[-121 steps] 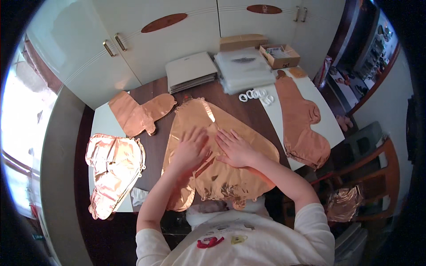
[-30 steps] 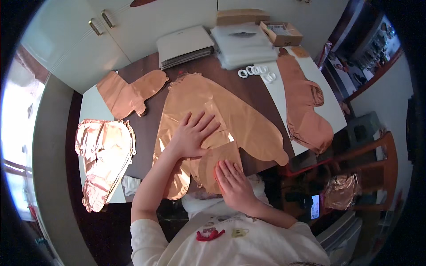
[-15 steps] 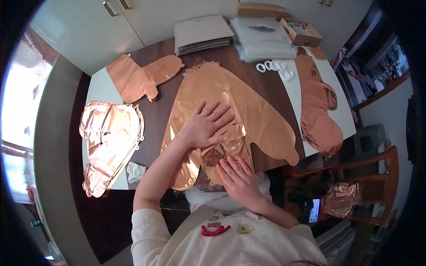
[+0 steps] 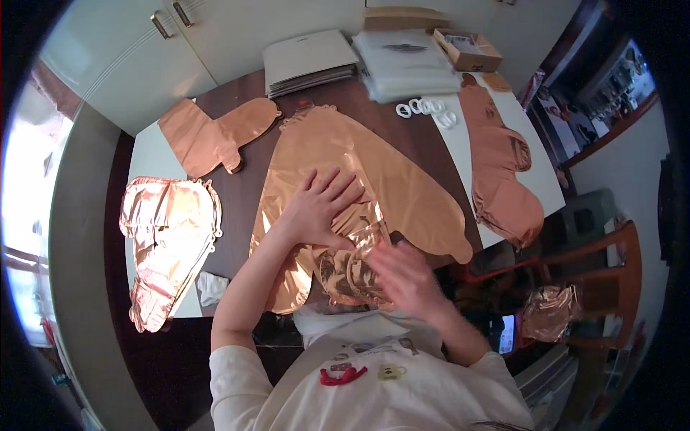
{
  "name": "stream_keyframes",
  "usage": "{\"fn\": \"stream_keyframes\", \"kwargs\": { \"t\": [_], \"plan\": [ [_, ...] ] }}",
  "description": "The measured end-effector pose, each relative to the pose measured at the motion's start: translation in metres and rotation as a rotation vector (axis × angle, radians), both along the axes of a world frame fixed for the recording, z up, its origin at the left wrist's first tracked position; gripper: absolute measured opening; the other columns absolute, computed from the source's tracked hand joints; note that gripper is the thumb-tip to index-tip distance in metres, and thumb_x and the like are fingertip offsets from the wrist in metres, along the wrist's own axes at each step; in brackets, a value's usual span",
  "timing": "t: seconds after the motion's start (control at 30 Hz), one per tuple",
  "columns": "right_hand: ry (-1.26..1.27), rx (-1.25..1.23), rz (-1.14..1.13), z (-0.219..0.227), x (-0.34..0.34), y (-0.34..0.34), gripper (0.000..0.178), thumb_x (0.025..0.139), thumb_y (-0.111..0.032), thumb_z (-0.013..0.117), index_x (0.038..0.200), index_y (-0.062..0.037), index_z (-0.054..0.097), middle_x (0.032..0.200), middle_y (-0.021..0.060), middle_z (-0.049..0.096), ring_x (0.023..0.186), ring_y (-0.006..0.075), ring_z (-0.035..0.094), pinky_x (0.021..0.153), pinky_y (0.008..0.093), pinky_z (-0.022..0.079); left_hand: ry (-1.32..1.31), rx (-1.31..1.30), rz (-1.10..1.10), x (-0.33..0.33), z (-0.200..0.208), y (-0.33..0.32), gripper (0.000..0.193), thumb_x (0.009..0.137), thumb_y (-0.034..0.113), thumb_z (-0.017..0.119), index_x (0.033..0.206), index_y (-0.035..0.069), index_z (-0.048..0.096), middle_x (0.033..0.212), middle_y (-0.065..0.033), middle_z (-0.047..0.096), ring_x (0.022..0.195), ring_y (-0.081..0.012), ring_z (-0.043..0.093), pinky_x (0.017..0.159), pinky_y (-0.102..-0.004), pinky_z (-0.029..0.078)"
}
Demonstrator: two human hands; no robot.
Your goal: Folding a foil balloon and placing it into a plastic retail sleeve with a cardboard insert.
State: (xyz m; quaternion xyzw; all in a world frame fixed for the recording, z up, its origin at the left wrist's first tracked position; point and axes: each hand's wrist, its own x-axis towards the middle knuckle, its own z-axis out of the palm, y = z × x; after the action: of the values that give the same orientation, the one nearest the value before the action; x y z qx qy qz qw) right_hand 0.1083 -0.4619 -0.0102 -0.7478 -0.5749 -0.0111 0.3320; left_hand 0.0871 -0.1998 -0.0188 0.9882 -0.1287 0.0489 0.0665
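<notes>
A large rose-gold foil balloon (image 4: 413, 187), flat and uninflated, lies across the middle of the table with its lower part folded and creased at the near edge. My left hand (image 4: 323, 208) rests on it palm down, fingers spread, holding nothing. Close to the near edge, my right hand (image 4: 410, 280) is over the crumpled lower part of the foil. Motion smears its fingers, so whether they grip the foil cannot be made out.
More flat foil pieces lie at the far left (image 4: 215, 136), near left (image 4: 169, 244) and right (image 4: 503, 172). White tape rolls (image 4: 428, 108), clear plastic bags (image 4: 406, 68), a grey cardboard stack (image 4: 309, 61) and an open box (image 4: 467, 50) sit at the back. A wooden chair (image 4: 625, 280) stands right.
My right hand has shifted to the right and blurred; the foil beneath it is more crumpled. My left hand remains spread on the balloon. The whole view has shifted slightly.
</notes>
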Motion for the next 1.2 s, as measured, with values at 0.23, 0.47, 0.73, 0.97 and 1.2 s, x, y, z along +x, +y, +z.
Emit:
{"fn": "stream_keyframes", "kwargs": {
  "t": [0.23, 0.47, 0.73, 0.97, 1.2],
  "plan": [
    [-0.041, -0.081, -0.1, -0.013, 0.037, -0.01, 0.035, 0.08, -0.015, 0.066, 0.113, -0.0075, 0.063, 0.117, 0.0064, 0.062, 0.119, 0.0241, 0.051, 0.096, 0.0392, 0.04, 0.003, 0.031, 0.002, 0.001, 0.001, -0.001, 0.106, 0.057, 0.079, 0.058, 0.14, 0.016, 0.036, 0.146, -0.0092, 0.032, 0.136, -0.0334, 0.026, 0.109, -0.0546, 0.017],
    [-0.129, -0.108, -0.07, -0.013, 0.039, -0.005, 0.036, 0.078, -0.023, 0.068, 0.112, -0.0103, 0.064, 0.119, 0.0034, 0.061, 0.119, 0.0245, 0.05, 0.095, 0.0383, 0.04, -0.022, 0.034, -0.013, 0.001, -0.003, 0.001, 0.106, 0.056, 0.08, 0.056, 0.139, 0.016, 0.037, 0.146, -0.0093, 0.032, 0.136, -0.0333, 0.026, 0.109, -0.0547, 0.017],
    [-0.18, -0.158, -0.026, -0.012, 0.042, -0.004, 0.042, 0.076, -0.027, 0.069, 0.113, -0.0082, 0.062, 0.121, 0.0025, 0.059, 0.12, 0.0249, 0.049, 0.094, 0.0377, 0.04, -0.02, 0.036, -0.007, 0.002, -0.001, -0.001, 0.106, 0.056, 0.081, 0.056, 0.139, 0.018, 0.037, 0.146, -0.0093, 0.033, 0.136, -0.0335, 0.026, 0.109, -0.0544, 0.017],
    [-0.222, -0.271, 0.058, -0.006, 0.056, 0.001, 0.053, 0.074, -0.039, 0.066, 0.118, -0.008, 0.058, 0.125, 0.0014, 0.055, 0.124, 0.0236, 0.044, 0.097, 0.0387, 0.036, 0.031, 0.08, -0.081, 0.0, 0.003, -0.003, 0.098, 0.067, 0.073, 0.055, 0.14, 0.01, 0.035, 0.145, -0.0097, 0.033, 0.136, -0.0303, 0.028, 0.109, -0.0528, 0.018],
    [-0.247, -0.399, 0.077, 0.001, 0.068, 0.006, 0.08, 0.064, -0.057, 0.067, 0.127, -0.0095, 0.052, 0.135, 0.0007, 0.047, 0.131, 0.0264, 0.035, 0.102, 0.0418, 0.031, 0.09, -0.082, -0.229, -0.01, 0.005, -0.022, 0.078, 0.08, 0.056, 0.054, 0.138, 0.007, 0.036, 0.145, -0.0141, 0.032, 0.135, -0.0348, 0.026, 0.109, -0.0506, 0.022]
  ]
}}
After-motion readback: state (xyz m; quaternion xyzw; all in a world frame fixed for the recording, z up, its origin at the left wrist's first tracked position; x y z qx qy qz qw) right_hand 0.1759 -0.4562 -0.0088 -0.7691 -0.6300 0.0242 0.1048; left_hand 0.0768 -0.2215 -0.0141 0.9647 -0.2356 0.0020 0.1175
